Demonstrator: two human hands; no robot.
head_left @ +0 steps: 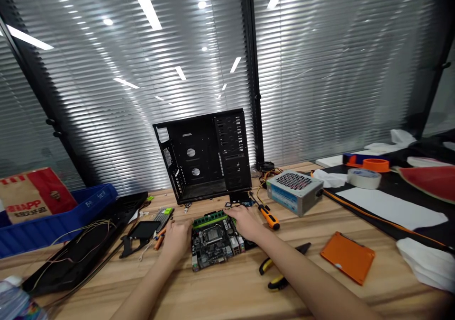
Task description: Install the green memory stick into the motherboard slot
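A small motherboard (216,244) lies on the wooden table in front of me, its ports facing my side. A green memory stick (209,219) runs along its far edge. My left hand (177,237) grips the board's left edge near the stick's left end, its fingers curled and partly hidden. At the far right corner, my right hand (245,220) has its fingers closed on the board's edge by the stick's other end. An orange-and-black screwdriver (269,216) rests just right of that hand. Pliers (280,275) with yellow-and-black handles lie partly under my right forearm.
Behind the board stands an open black computer case (206,156). A power supply (295,192) with cables sits at right, an orange drive-shaped piece (348,257) nearer me. To the left are a black bracket (140,237), a long black panel (74,251) and a blue bin (53,227).
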